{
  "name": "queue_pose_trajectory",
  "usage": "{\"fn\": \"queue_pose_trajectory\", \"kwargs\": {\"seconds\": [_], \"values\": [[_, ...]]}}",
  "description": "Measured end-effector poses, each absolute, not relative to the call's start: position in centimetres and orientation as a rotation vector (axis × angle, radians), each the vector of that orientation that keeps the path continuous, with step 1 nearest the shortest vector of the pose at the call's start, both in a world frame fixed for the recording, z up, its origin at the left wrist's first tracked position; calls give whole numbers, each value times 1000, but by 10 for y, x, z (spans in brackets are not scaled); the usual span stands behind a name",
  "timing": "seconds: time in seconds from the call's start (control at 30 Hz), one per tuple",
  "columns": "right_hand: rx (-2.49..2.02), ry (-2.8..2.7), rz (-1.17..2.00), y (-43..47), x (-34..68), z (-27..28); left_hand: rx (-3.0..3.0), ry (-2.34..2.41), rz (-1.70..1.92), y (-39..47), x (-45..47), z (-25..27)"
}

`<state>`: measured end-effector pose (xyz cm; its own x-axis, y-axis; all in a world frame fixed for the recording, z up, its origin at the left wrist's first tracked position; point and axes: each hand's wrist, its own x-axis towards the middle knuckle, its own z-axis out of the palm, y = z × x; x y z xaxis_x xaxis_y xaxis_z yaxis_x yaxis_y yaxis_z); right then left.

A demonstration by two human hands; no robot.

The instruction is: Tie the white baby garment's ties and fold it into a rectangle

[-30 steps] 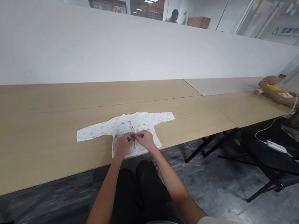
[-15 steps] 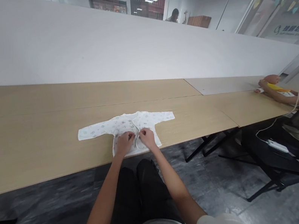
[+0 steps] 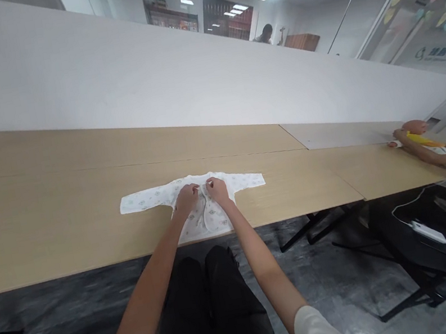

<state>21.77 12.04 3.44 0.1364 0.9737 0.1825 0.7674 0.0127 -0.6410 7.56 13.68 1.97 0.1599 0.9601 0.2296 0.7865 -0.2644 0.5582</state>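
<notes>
Fingertips of our left hand [image 3: 187, 198] and right hand [image 3: 218, 191] are closed in pinches, close together, gripping the upper front opening of a white printed shirt [image 3: 216, 216]. Its sleeves spread either side of our fingers. Beneath lies a wood-toned table [image 3: 64, 216]; beyond them, a white wall [image 3: 149, 82].
</notes>
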Motion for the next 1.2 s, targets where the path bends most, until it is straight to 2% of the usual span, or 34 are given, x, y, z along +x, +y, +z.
{"fn": "queue_pose_trajectory", "kwargs": {"seconds": [0.2,0.3,0.43,0.63,0.97,1.2], "values": [[-1915,-1895,570,151,207,36,2118,1805,694,155,88,15],[-1930,-1897,545,151,206,30,2128,1836,693,155,88,11],[-1916,-1820,483,150,205,25,2141,1830,679,154,85,8],[-1882,-1527,585,152,207,23,2137,1842,655,156,87,8],[-1546,-1289,637,150,214,4,1870,1615,1087,160,91,-1],[-1388,-1328,658,143,211,0,1868,1502,1173,153,89,-3]]}}
